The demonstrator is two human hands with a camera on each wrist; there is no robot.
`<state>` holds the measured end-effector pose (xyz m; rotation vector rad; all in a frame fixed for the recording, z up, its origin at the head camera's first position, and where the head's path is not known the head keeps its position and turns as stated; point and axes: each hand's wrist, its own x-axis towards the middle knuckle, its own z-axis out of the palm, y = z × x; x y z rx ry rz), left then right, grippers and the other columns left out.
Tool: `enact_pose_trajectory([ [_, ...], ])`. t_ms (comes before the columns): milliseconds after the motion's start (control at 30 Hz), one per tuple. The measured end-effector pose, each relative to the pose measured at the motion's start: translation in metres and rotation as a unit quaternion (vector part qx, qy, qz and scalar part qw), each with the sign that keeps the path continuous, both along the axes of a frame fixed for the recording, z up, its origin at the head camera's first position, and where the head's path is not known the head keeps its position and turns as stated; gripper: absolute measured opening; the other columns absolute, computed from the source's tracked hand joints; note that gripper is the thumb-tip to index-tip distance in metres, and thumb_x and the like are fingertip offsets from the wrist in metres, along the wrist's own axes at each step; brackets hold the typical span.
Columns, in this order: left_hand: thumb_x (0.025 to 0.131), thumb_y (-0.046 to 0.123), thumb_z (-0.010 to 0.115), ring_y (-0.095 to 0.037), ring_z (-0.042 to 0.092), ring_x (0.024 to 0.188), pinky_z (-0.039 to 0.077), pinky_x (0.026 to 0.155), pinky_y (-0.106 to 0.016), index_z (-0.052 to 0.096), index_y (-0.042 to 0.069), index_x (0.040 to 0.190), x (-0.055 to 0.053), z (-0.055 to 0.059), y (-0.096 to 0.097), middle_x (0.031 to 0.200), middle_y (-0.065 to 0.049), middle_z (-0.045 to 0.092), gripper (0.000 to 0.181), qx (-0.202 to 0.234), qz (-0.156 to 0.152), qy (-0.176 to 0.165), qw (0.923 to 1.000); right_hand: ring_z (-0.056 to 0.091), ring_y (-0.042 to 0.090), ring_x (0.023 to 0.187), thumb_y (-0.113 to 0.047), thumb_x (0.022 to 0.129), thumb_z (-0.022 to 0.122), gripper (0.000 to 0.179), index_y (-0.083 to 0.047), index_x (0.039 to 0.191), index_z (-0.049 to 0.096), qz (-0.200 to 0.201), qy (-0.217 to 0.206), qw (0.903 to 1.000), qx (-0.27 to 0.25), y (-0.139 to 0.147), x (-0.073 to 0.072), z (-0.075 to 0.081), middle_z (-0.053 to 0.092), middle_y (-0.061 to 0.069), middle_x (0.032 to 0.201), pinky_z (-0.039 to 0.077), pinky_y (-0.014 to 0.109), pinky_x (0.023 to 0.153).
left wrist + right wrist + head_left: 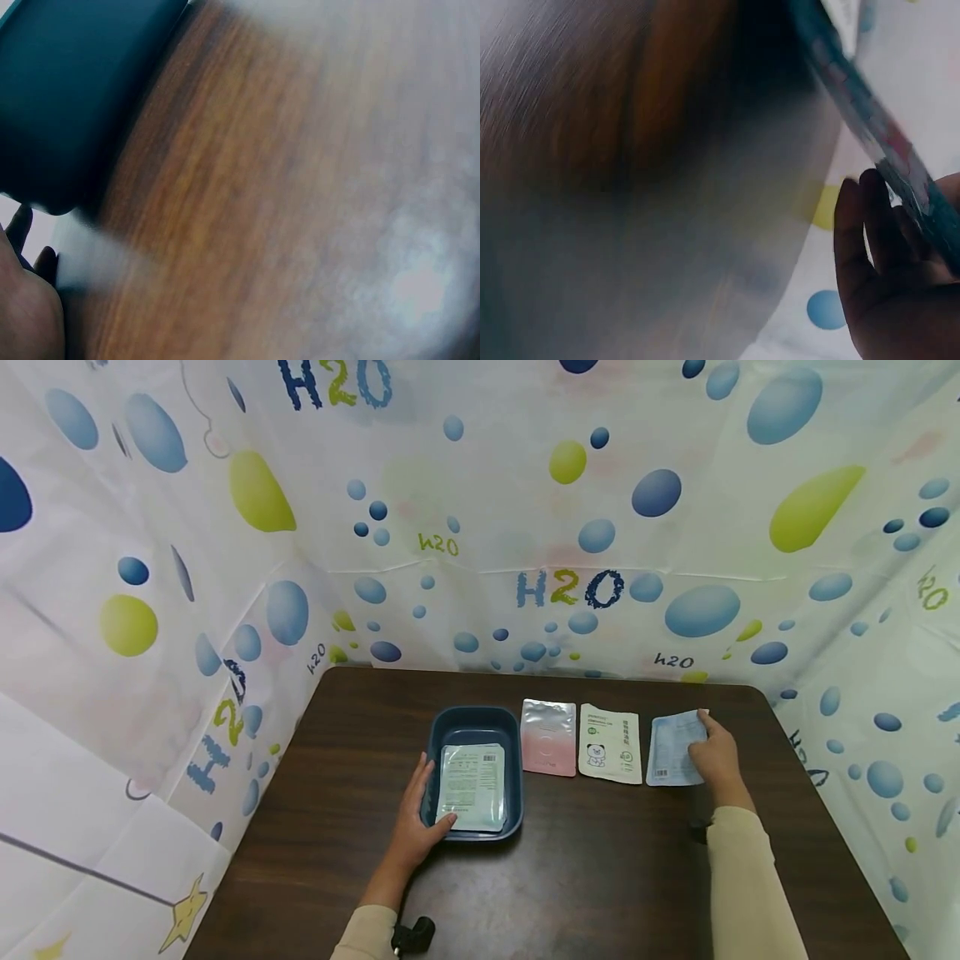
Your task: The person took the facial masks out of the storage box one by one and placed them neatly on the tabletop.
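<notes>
A dark blue tray (513, 810) sits on the table with a pale green-white sachet (471, 785) lying in it. My left hand (415, 822) holds the tray at its left side, fingers along the outer wall and thumb over the rim by the sachet. Farther right, my right hand (718, 758) holds a light blue sachet (671, 750) at its right edge, index finger at the top corner. In the right wrist view, a thin sachet (889, 142) shows edge-on against the fingers (877, 225); the thumb is mostly hidden.
Between the tray and the blue sachet lie a pink-and-silver sachet (548, 739) and a cream sachet (610, 745) with a bear print, side by side. The dark wooden table (585, 877) ends at a patterned curtain (480, 585) behind and at both sides.
</notes>
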<state>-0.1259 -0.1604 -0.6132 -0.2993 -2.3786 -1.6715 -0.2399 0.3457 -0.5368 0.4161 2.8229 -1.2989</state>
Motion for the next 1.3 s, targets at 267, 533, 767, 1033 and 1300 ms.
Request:
enact_pose_trajectory([
  [267,0.078,0.021,0.08,-0.042,0.021,0.155,0.017,0.115,-0.076,0.032,0.004,0.159,0.001,0.0,0.001,0.173,-0.008,0.017,0.096,0.002,0.004,-0.004,1.0,0.021,0.058,0.148,0.009,0.082,0.039,0.079,0.008,0.158,0.018,0.079,-0.018,0.9908,0.108,0.012,0.002,-0.012,0.021,0.038,0.161,0.027,0.068,0.115],
  [533,0.077,0.016,0.082,-0.042,0.019,0.155,0.017,0.115,-0.076,0.031,0.005,0.16,0.0,-0.002,-0.001,0.173,-0.009,0.017,0.097,0.002,0.006,-0.004,1.0,0.02,0.06,0.147,0.01,0.083,0.043,0.077,0.013,0.156,0.019,0.117,-0.001,0.9788,0.168,0.012,0.0,-0.023,0.011,0.038,0.163,0.023,0.071,0.115],
  [767,0.077,0.016,0.082,-0.033,0.019,0.156,0.019,0.115,-0.074,0.032,0.004,0.159,0.0,-0.003,0.0,0.173,-0.008,0.018,0.096,0.001,0.003,0.005,1.0,0.018,0.06,0.148,0.006,0.086,0.037,0.074,0.011,0.157,0.017,0.111,-0.018,0.9782,0.175,0.014,0.005,-0.033,0.002,0.033,0.166,0.023,0.08,0.106],
  [1033,0.076,0.014,0.082,-0.041,0.019,0.155,0.018,0.115,-0.075,0.033,0.004,0.159,-0.001,-0.004,0.001,0.172,-0.01,0.018,0.097,0.006,0.002,0.009,0.9999,0.014,0.057,0.15,0.003,0.087,0.034,0.073,0.008,0.158,0.019,0.106,-0.04,0.977,0.18,0.018,0.003,-0.04,0.004,0.033,0.166,0.019,0.081,0.104],
  [1300,0.075,0.014,0.082,-0.043,0.02,0.155,0.016,0.115,-0.077,0.035,0.007,0.159,0.001,-0.006,0.001,0.172,-0.009,0.019,0.096,0.007,0.009,0.008,0.9999,0.011,0.056,0.151,-0.002,0.09,0.031,0.072,0.006,0.159,0.015,0.113,-0.06,0.9767,0.172,0.026,0.002,-0.053,0.001,0.033,0.166,0.011,0.077,0.109],
])
